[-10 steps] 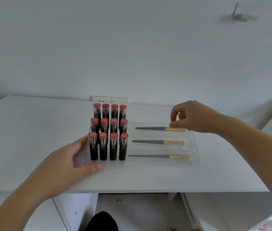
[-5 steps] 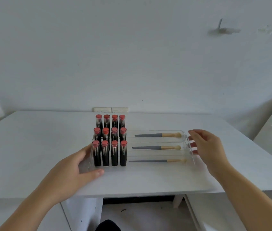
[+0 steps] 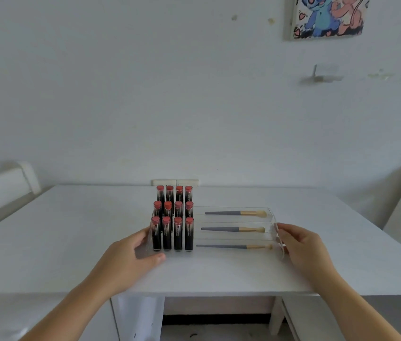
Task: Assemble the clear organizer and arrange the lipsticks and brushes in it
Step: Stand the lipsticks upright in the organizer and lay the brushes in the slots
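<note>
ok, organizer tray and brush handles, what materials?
Organizer: clear glossy plastic, likely acrylic; the table shows through its walls. Brush handles: matte grey, plastic or painted wood, can't tell, with a gold-toned band that may be metal.

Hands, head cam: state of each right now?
Left hand: gripping the left end of the clear organizer.
Right hand: fingers on the organizer's right end wall; real grip cannot be told.

You've got 12 lipsticks (image 3: 172,219): black tubes, coral-red tops. 3 brushes (image 3: 235,229): grey handles, gold ferrules, cream bristles. Organizer (image 3: 272,214) is clear. Table (image 3: 71,237) white, wall (image 3: 145,94) pale grey-white. Poster (image 3: 327,16): blue and pink cartoon figures, small hearts.
</note>
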`<action>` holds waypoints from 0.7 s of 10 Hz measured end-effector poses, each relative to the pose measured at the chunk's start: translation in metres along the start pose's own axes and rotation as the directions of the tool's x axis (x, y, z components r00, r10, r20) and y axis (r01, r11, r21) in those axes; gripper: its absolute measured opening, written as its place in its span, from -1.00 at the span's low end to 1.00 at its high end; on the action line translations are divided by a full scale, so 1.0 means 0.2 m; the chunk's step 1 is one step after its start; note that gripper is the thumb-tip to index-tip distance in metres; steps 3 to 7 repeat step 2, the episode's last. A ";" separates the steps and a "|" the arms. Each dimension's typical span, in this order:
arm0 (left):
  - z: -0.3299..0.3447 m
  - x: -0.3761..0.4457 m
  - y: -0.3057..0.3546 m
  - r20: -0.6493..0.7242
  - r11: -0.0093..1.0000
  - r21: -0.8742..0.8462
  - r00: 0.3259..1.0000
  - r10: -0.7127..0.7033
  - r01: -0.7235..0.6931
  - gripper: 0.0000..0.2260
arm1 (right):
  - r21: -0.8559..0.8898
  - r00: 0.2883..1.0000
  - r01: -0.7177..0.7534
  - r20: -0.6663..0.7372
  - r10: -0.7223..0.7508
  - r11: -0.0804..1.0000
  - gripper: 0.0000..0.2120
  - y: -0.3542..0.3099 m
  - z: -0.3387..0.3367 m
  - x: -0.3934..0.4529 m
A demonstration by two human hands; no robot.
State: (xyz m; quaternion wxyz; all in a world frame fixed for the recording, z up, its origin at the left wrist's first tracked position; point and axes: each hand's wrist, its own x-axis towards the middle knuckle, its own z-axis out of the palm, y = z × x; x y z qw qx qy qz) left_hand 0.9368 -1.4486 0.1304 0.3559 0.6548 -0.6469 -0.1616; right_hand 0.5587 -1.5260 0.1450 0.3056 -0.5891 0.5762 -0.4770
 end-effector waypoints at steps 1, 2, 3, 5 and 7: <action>0.00 0.01 0.00 0.037 1.000 -0.002 0.999 0.006 -0.006 -0.31 | -0.016 1.000 0.000 0.001 0.000 1.000 -0.79 -0.01 0.00 0.00; -0.02 0.00 -0.01 0.043 0.999 0.035 0.999 -0.001 0.000 -0.24 | 0.022 0.998 -0.004 -0.059 0.005 1.000 -0.83 -0.01 -0.02 -0.05; -0.02 0.00 -0.01 0.043 0.999 0.035 0.999 -0.001 0.000 -0.24 | 0.022 0.998 -0.004 -0.059 0.005 1.000 -0.83 -0.01 -0.02 -0.05; -0.02 0.00 -0.01 0.043 0.999 0.035 0.999 -0.001 0.000 -0.24 | 0.022 0.998 -0.004 -0.059 0.005 1.000 -0.83 -0.01 -0.02 -0.05; -0.02 0.00 -0.01 0.043 0.999 0.035 0.999 -0.001 0.000 -0.24 | 0.022 0.998 -0.004 -0.059 0.005 1.000 -0.83 -0.01 -0.02 -0.05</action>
